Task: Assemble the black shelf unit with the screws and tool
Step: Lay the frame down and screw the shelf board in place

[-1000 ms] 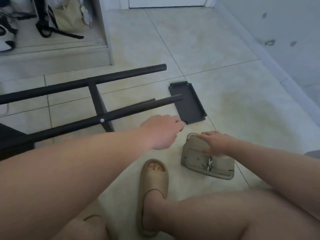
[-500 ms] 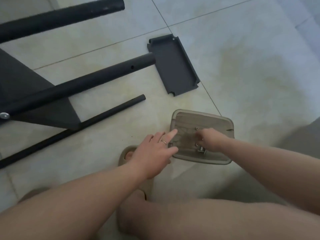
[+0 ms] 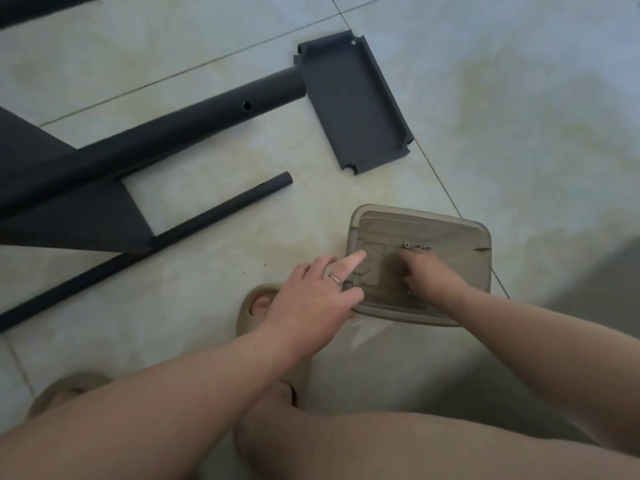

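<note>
A translucent brown tray [image 3: 479, 237] lies on the tiled floor in front of me, with a few small screws [image 3: 415, 247] loose near its far side. My left hand [image 3: 322, 296] rests on the tray's left rim, fingers straight and the index finger lying over the tray. My right hand [image 3: 429, 275] is inside the tray with its fingers curled down onto the bottom; what they hold is hidden. The black shelf frame lies to the left: a thick tube [image 3: 173, 133] with a screw hole, a thin tube [image 3: 173, 233] and a flat panel [image 3: 69, 216]. A loose black shelf plate [image 3: 353, 105] lies beyond the tray.
My foot in a beige sandal [image 3: 256, 306] sits just left of the tray, under my left hand. A second sandal [image 3: 69, 386] is at the lower left. My bare knee fills the bottom of the view. Open floor tiles stretch to the right of the tray.
My head has dropped closer to the tray. My left hand moved from near the shelf plate to the tray's left rim. My right hand went from flat to curled among the screws.
</note>
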Demonstrator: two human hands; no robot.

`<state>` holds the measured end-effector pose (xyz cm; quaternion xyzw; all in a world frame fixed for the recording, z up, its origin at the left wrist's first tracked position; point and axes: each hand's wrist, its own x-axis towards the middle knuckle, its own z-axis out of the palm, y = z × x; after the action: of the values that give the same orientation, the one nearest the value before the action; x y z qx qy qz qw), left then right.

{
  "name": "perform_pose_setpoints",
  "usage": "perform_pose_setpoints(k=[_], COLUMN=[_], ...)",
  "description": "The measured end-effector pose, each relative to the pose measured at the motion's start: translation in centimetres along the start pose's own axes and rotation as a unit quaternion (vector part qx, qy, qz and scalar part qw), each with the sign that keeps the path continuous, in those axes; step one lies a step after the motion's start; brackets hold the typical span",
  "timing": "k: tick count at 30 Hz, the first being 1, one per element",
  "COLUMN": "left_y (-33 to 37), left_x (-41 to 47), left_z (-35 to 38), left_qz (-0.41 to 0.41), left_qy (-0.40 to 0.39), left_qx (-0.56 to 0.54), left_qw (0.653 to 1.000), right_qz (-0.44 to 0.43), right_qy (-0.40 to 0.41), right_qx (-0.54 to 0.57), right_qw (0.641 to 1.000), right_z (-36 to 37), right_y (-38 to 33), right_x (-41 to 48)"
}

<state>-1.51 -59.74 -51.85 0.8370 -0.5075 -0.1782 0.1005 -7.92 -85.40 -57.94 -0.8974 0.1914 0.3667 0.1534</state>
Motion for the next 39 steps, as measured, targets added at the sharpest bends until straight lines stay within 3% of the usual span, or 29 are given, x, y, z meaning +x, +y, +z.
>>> perform_pose_setpoints(k=[6,9,16,18,22,27,29,36,39], left_y=[0.1,0.2,-2.7,-3.6,-6.0,-10.1,-11.8,-17.0,-19.0], left_x=[0.2,-0.1,-1.5,-2.7,-7.2,-14.3,-16.7,-22.0,-23.0], left_z=[-0.4,-2.5,-13.1,-16.5,-23.0,-26.9,-27.3,-27.1,-26.3], left_qz=[0.016,0.003,-0.158,-0.229,-0.339,-0.386,-0.388,-0.392,-0.451], left_qy=[-0.031,-0.045,-0.073,-0.074,-0.017,0.097,0.107,0.159,0.183], left_qx=[-0.002,-0.063,-0.257,-0.352,-0.558,-0.729,-0.769,-0.818,-0.781], left_qw=[0.999,0.997,0.951,0.904,0.757,0.557,0.497,0.39,0.39], right_qz=[-0.001,-0.027,-0.159,-0.193,-0.236,-0.314,-0.337,-0.379,-0.359], right_qy=[0.019,0.027,0.15,0.198,0.241,0.236,0.216,0.163,0.2], right_qx=[0.029,0.036,0.124,0.146,0.202,0.213,0.198,0.215,0.186], right_qw=[0.999,0.999,0.968,0.95,0.92,0.895,0.895,0.885,0.893], right_z=[-1.0,-3.1,-12.3,-15.2,-19.6,-20.9,-20.3,-17.7,-17.7], right_y=[-0.8,-1.8,-10.7,-14.4,-22.6,-33.9,-37.9,-46.1,-46.8], right_x=[-1.7,-3.7,-11.1,-13.3,-16.9,-19.1,-19.6,-19.2,-17.9])
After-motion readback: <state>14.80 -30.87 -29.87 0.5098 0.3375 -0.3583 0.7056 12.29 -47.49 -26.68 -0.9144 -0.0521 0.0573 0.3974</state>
